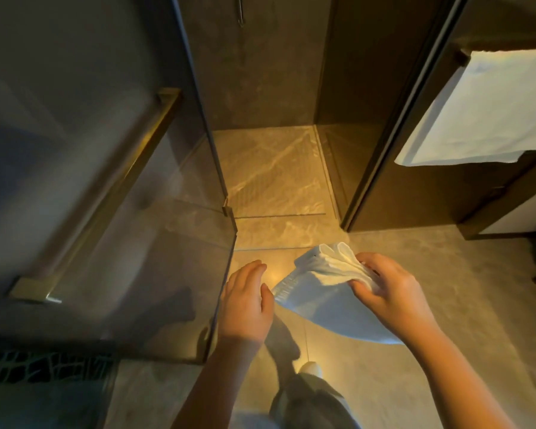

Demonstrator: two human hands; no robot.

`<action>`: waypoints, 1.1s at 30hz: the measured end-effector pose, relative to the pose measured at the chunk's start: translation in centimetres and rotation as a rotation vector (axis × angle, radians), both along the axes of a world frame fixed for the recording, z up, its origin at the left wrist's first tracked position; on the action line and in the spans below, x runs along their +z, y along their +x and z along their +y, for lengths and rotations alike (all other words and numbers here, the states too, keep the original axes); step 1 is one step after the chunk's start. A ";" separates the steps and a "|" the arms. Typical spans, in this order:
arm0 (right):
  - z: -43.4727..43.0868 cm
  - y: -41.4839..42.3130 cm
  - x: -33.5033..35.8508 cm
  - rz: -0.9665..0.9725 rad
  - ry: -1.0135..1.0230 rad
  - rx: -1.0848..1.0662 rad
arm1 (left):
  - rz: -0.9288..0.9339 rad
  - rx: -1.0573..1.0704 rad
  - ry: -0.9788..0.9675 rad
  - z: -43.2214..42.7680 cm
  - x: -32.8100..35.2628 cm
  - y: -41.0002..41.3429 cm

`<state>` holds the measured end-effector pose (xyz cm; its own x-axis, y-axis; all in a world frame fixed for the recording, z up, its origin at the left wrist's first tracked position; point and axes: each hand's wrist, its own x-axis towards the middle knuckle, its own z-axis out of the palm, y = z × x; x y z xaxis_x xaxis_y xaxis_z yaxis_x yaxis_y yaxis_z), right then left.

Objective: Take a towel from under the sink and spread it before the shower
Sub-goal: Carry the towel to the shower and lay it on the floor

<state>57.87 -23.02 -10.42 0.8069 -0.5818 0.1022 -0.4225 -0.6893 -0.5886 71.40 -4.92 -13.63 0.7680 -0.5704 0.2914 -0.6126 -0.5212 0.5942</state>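
Observation:
A white folded towel (322,292) hangs in the air above the floor in front of the shower entrance (276,174). My right hand (390,292) is shut on the towel's bunched upper edge. My left hand (248,301) is just left of the towel with its fingers apart, its thumb close to the towel's ribbed corner; whether it touches the cloth is unclear. The towel's lower part droops toward the right, partly hidden behind my right forearm.
An open glass shower door (121,243) with a brass handle (106,193) stands to the left. A dark wall panel (384,119) flanks the shower on the right, and another white towel (489,113) hangs on a rail farther right. My leg and shoe (310,370) are below the towel.

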 end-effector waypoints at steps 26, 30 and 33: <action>-15.4 18.8 -35.0 0.068 0.077 0.075 | 0.038 -0.079 0.171 -15.7 -33.0 20.5; -16.9 20.4 -42.8 0.033 0.037 0.040 | 0.063 -0.091 0.193 -17.2 -41.2 23.3; -18.9 22.2 -49.0 0.017 -0.028 0.063 | 0.072 -0.129 0.245 -18.5 -48.1 24.9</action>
